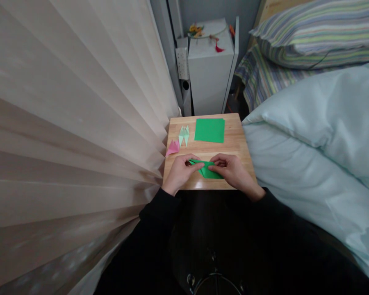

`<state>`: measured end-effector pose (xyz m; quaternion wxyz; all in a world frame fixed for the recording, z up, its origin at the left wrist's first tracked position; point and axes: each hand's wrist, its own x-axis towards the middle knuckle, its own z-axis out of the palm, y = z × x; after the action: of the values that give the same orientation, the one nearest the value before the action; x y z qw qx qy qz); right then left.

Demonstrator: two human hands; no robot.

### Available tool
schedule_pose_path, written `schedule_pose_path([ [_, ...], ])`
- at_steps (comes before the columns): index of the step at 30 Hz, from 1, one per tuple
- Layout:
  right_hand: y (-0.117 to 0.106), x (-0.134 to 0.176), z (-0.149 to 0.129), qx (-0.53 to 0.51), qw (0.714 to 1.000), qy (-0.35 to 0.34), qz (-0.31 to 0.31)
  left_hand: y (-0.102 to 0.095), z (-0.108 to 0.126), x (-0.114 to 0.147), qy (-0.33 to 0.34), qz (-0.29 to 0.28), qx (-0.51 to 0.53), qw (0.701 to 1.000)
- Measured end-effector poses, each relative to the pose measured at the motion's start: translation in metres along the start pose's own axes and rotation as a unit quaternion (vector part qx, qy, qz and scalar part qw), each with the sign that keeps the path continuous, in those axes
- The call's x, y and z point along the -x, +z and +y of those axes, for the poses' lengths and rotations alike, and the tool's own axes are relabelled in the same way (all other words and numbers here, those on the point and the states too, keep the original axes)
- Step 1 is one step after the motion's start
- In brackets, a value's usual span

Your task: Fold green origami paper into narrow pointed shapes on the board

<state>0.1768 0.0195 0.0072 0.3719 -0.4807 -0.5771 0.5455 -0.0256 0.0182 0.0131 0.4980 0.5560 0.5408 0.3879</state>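
A partly folded sheet of green origami paper is held between my hands, low over the near part of a small wooden table. My left hand pinches its left end, thumb on top and fingers behind. With thumb and fingers closed, my right hand grips the paper's upper right edge. Beyond them lies a stack of flat green paper. To its left are a pale green folded paper figure and a pink folded paper piece, the latter close to my left hand.
A pleated curtain hangs along the table's left edge. On the right, a bed with a pale blue quilt and a striped pillow borders it. Behind the table stands a white cabinet with small ornaments on top.
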Motion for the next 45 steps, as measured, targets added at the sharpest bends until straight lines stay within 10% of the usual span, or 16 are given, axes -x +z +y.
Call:
schedule_pose_path([
  [7, -0.001, 0.004, -0.005, 0.128, 0.99, -0.06, -0.02, -0.001, -0.003, 0.004, 0.015, -0.113, -0.084, 0.99],
  [11, -0.004, 0.001, 0.001, 0.19, 0.978, -0.074, 0.039, 0.0, -0.003, 0.003, 0.023, -0.076, -0.11, 0.991],
  [15, 0.0, -0.003, 0.006, 0.036, 0.982, -0.038, 0.181, 0.003, 0.001, 0.003, 0.017, 0.005, -0.085, 0.996],
  [20, 0.015, 0.0, 0.0, -0.181, 0.979, 0.072, 0.063, 0.015, 0.002, 0.005, -0.019, 0.012, 0.06, 0.998],
  [35, 0.017, 0.003, -0.001, -0.232, 0.964, 0.102, 0.083, 0.025, 0.006, 0.011, -0.058, -0.035, 0.161, 0.985],
  [45, 0.019, 0.006, -0.006, -0.303, 0.94, 0.111, 0.114, 0.027, 0.013, 0.012, -0.028, 0.098, 0.195, 0.975],
])
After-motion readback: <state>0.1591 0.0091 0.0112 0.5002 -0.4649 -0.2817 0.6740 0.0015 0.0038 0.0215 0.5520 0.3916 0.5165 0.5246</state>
